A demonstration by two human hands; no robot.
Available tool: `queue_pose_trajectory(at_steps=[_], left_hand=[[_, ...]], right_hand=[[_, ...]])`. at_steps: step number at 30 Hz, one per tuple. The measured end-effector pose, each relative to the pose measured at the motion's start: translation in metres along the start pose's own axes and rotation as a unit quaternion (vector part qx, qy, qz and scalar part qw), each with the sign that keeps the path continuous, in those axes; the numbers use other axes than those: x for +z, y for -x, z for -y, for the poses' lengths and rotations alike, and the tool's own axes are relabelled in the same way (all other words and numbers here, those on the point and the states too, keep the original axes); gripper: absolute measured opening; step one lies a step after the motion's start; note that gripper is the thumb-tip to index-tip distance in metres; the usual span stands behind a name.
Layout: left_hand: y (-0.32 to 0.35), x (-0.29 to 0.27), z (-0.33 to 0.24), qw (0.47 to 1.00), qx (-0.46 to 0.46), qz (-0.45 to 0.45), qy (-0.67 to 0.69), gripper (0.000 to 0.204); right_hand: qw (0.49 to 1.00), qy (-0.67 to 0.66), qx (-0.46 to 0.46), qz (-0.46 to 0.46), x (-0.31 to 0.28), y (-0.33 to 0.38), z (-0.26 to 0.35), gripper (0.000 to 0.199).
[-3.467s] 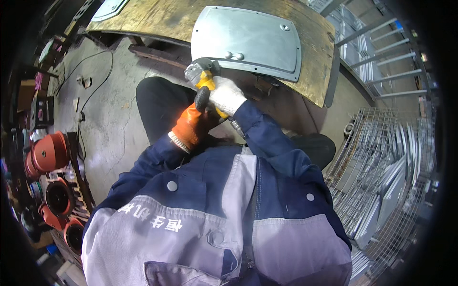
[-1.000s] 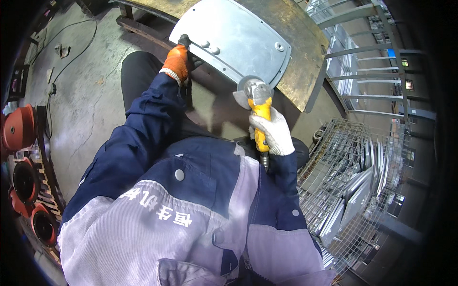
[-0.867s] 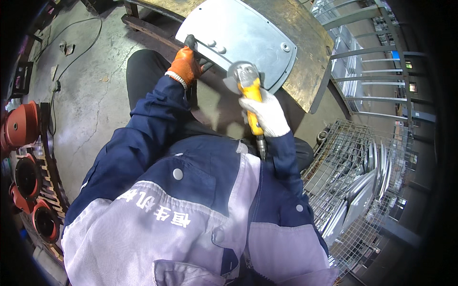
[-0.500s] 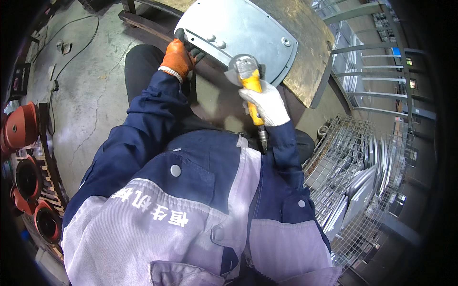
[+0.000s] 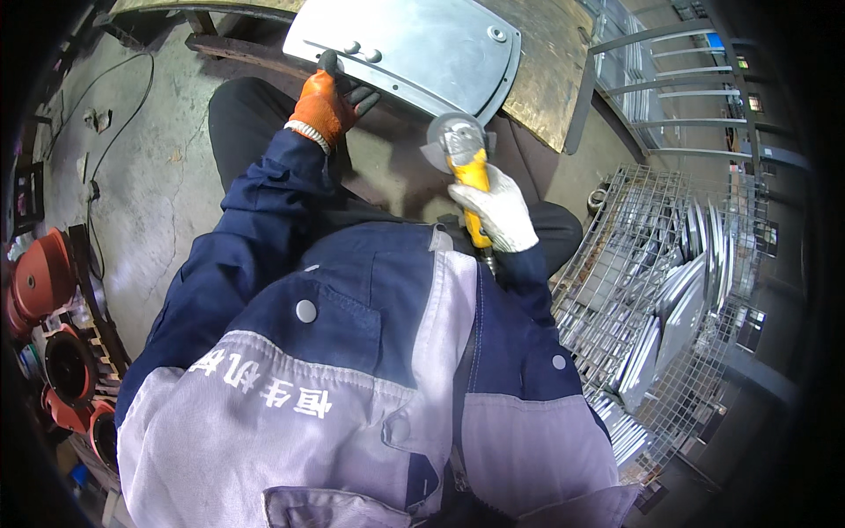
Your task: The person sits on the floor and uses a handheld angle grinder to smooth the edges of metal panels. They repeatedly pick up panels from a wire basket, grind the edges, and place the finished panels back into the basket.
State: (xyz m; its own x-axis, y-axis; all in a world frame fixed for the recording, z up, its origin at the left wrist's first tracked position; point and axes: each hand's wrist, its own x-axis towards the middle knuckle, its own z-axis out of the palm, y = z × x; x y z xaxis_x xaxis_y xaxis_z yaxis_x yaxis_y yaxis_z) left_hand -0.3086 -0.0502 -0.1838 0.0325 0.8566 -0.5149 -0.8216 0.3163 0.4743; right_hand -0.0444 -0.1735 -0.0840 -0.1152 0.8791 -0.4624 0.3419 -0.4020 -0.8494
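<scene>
A pale grey metal plate (image 5: 414,48) with rounded corners, small holes and two round knobs lies on the wooden bench top (image 5: 550,88). At its near edge is my left hand (image 5: 322,110) in an orange glove with dark fingertips. The fingers are spread, one reaching up to the edge and the others pointing right below it. My right hand (image 5: 500,209), in a white glove, is wrapped round the yellow body of an angle grinder (image 5: 471,172). The grinder's disc points away from me, by the plate's near right corner; whether it touches cannot be made out.
To my right stands a wire mesh basket (image 5: 590,290) with several flat metal plates in it. Beyond it is a metal rack (image 5: 678,84). Reddish round castings (image 5: 42,273) sit at the left on a pallet. A dark cable (image 5: 145,97) runs across the concrete floor.
The view has shifted a little. My left hand sits further right along the plate's edge, nearer the knobs. The grinder has drawn slightly back toward me, away from the plate's surface.
</scene>
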Motion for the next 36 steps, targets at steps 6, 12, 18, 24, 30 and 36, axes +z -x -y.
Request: queue_pose_trajectory(at_steps=[6,12,18,24,30,36], left_hand=[[0.015,0.013,-0.002,1.000,-0.001,0.015,0.004,0.043],[-0.009,0.026,0.008,0.995,-0.074,-0.060,0.001,0.037],[-0.046,-0.002,-0.049,0.992,0.057,-0.075,-0.083,0.037],[-0.031,-0.021,-0.031,0.942,0.188,-0.078,-0.266,0.056],[-0.027,-0.016,-0.012,0.921,0.180,-0.048,-0.342,0.057],[-0.056,0.019,-0.068,0.624,0.151,0.014,-0.767,0.052]], right_hand=[[0.998,-0.053,-0.039,0.009,0.009,-0.017,-0.007,0.027],[0.991,-0.088,0.032,-0.100,-0.031,0.015,-0.046,0.032],[0.983,-0.150,0.056,-0.085,-0.054,0.049,-0.051,0.027],[0.981,-0.179,0.063,-0.036,-0.038,0.041,-0.047,0.026],[0.964,-0.256,0.075,-0.006,-0.031,0.040,-0.052,0.031],[0.978,-0.193,0.073,0.020,-0.026,0.033,-0.029,0.037]])
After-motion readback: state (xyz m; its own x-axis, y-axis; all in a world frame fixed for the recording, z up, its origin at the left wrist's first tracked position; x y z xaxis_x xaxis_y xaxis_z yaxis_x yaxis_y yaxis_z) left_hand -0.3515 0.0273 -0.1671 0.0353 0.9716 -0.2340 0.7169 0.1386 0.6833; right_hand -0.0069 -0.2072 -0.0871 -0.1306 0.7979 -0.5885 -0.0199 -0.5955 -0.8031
